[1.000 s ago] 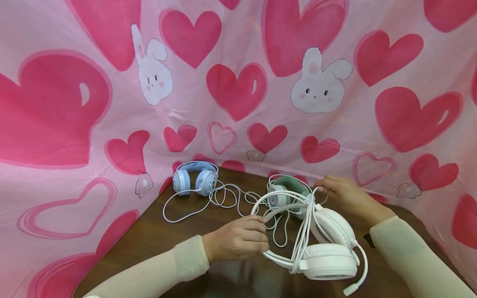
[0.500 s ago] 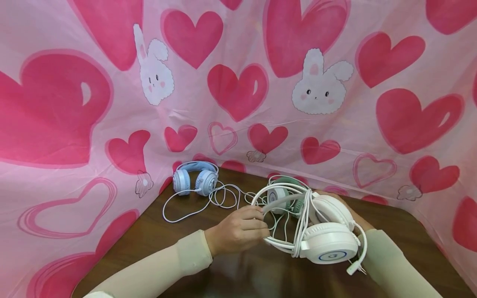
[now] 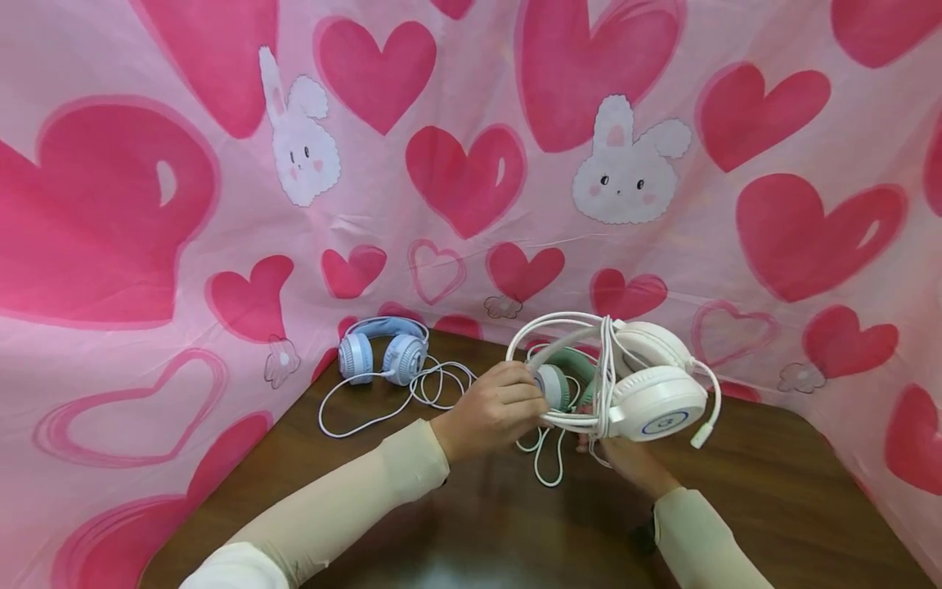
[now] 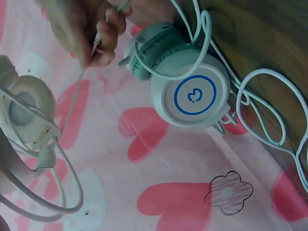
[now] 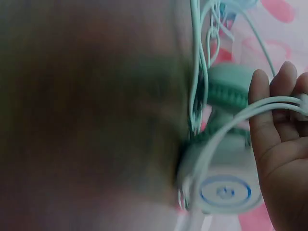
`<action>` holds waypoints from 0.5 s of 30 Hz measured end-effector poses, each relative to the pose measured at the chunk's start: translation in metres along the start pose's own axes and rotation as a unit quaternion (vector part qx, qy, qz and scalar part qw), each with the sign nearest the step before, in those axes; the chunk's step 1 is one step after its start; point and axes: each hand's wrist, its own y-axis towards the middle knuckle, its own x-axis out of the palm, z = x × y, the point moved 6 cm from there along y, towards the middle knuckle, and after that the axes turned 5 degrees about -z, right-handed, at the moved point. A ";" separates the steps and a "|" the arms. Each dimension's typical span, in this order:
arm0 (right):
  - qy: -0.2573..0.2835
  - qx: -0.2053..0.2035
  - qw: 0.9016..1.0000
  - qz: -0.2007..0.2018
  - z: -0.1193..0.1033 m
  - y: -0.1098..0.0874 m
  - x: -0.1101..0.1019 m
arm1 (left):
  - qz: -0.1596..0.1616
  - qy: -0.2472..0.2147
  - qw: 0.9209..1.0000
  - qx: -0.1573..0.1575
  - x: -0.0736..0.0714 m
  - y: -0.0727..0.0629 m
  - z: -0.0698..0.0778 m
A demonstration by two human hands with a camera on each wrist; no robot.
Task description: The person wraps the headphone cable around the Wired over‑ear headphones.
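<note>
My left hand (image 3: 491, 411) grips the headband of a white headset (image 3: 660, 399) and holds it above the table. The headset's white cable (image 3: 605, 360) is wound around the headband, and its boom mic points right. Below the ear cups is my right hand (image 3: 634, 460), partly hidden by the headset in the head view. In the left wrist view, the right hand's curled fingers (image 4: 107, 38) grip a thin stretch of that cable, near a small connector. A green-and-white headset (image 4: 190, 96) lies on the table behind the white one, partly covered in the head view.
A light blue headset (image 3: 403, 358) stands at the back left, its loose cable (image 3: 346, 433) looped beside it. The green headset's cable (image 3: 548, 478) trails forward on the brown wooden table (image 3: 765, 474). A pink heart-print cloth (image 3: 456, 270) hangs around the table's back and sides.
The white headset has risen, with my left hand moving slightly right and up. My right hand has passed from the headset's far right side to beneath it, drawing along the cable.
</note>
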 end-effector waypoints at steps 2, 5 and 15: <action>0.018 0.018 0.998 0.052 -0.008 0.004 0.006 | 0.000 -0.004 1.000 -0.016 0.004 0.001 -0.007; 0.032 0.028 0.998 0.052 -0.011 0.007 0.015 | -0.002 -0.007 0.999 -0.038 0.011 0.002 -0.016; 0.095 0.014 0.993 0.071 0.023 0.007 0.022 | -0.015 -0.007 0.997 -0.071 0.027 -0.004 -0.032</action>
